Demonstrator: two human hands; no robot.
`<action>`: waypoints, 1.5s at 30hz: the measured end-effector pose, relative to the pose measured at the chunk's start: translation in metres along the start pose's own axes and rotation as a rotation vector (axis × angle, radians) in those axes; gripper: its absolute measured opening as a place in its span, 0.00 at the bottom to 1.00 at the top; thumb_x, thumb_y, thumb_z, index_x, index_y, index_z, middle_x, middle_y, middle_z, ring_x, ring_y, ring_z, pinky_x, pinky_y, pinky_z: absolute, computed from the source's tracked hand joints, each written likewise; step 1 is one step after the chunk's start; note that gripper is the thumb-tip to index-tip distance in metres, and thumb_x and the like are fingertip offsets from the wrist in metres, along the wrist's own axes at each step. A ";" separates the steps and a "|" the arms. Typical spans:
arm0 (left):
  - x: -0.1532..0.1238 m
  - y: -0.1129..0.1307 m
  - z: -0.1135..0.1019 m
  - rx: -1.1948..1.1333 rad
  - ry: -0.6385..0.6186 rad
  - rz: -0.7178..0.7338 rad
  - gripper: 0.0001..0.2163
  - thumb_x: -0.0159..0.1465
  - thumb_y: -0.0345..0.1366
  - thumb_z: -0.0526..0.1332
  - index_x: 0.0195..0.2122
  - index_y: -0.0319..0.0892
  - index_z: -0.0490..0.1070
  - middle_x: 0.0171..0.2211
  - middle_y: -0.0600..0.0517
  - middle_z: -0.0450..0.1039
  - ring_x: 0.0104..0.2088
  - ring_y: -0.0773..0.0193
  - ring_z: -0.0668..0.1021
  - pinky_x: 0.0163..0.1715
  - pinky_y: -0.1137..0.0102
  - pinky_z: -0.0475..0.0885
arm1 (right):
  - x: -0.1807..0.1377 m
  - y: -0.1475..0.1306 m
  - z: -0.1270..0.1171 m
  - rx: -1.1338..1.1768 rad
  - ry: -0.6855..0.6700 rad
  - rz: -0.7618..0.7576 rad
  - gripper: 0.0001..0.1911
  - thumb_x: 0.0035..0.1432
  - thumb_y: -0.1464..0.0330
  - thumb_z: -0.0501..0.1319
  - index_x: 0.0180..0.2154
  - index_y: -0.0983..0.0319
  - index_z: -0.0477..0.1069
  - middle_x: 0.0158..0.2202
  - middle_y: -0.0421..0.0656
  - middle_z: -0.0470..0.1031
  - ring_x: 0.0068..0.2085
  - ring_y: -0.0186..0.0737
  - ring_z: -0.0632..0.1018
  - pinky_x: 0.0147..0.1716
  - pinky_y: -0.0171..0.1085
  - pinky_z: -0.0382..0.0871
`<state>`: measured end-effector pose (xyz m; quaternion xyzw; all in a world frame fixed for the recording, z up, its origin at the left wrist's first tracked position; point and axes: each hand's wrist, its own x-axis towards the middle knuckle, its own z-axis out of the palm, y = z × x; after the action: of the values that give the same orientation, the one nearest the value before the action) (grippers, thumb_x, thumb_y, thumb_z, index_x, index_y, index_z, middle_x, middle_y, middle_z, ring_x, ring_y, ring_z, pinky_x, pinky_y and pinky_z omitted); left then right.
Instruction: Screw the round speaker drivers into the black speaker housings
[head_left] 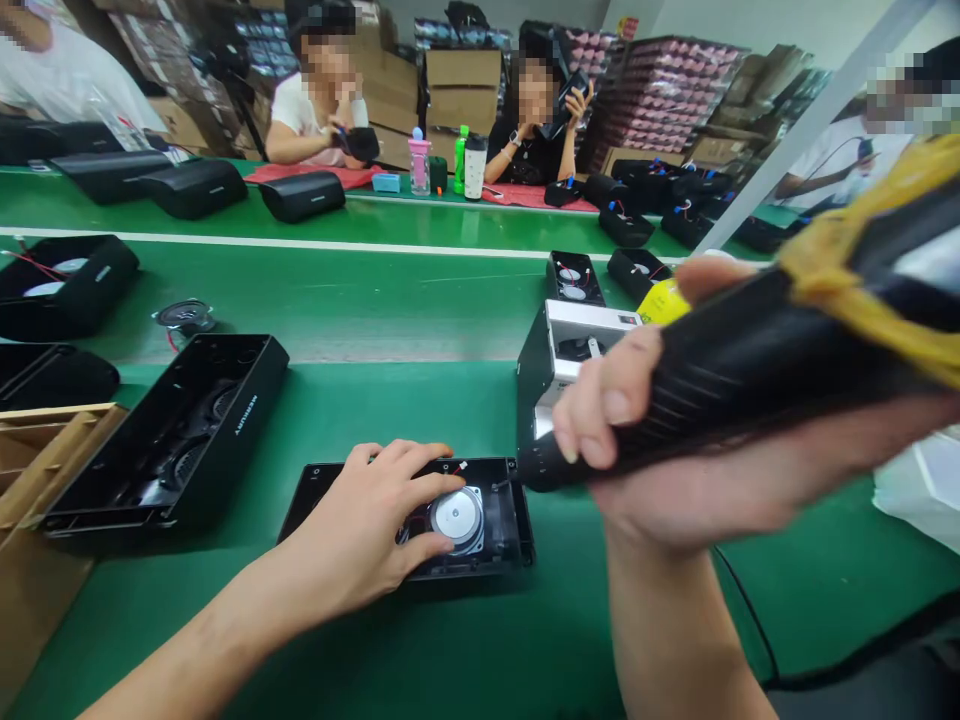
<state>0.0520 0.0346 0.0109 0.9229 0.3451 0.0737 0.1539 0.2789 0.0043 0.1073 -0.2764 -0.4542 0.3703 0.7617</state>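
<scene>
My left hand [375,525] lies on a black speaker housing [502,520] on the green bench, fingers spread around its round silver driver [456,516]. My right hand [660,440] is wrapped round a black electric screwdriver [750,370] with yellow tape at its upper end. The tool's tip hangs just over the housing's right end. Behind the tool stands a black and white box-shaped part [577,345].
An empty black speaker shell [180,430] lies at left beside a cardboard box [37,500]. More black shells and loose drivers lie along the green conveyor [360,300]. Three people sit or stand across it among bottles [475,165] and stacked cartons. A black cable runs at lower right.
</scene>
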 end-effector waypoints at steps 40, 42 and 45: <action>-0.001 -0.007 0.008 0.028 0.044 0.050 0.16 0.70 0.44 0.70 0.58 0.58 0.76 0.64 0.51 0.73 0.58 0.48 0.76 0.52 0.51 0.65 | -0.023 0.078 -0.010 0.156 -0.225 0.178 0.29 0.60 0.36 0.63 0.36 0.56 0.69 0.25 0.34 0.71 0.18 0.29 0.69 0.16 0.31 0.61; 0.000 -0.006 0.007 0.032 0.043 0.048 0.15 0.69 0.43 0.70 0.56 0.56 0.76 0.61 0.50 0.74 0.56 0.48 0.76 0.52 0.51 0.65 | -0.028 0.083 -0.010 0.181 -0.251 0.206 0.28 0.60 0.38 0.64 0.36 0.56 0.71 0.25 0.34 0.71 0.19 0.28 0.68 0.17 0.30 0.60; 0.000 -0.005 0.007 0.030 0.046 0.048 0.15 0.69 0.43 0.70 0.55 0.55 0.76 0.60 0.50 0.75 0.56 0.47 0.76 0.52 0.50 0.65 | -0.031 0.087 -0.011 0.175 -0.276 0.225 0.30 0.57 0.36 0.64 0.38 0.56 0.73 0.25 0.34 0.71 0.18 0.28 0.67 0.16 0.31 0.59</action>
<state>0.0507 0.0367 0.0026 0.9312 0.3274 0.0934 0.1301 0.2514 0.0279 0.0215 -0.2047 -0.4865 0.5255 0.6673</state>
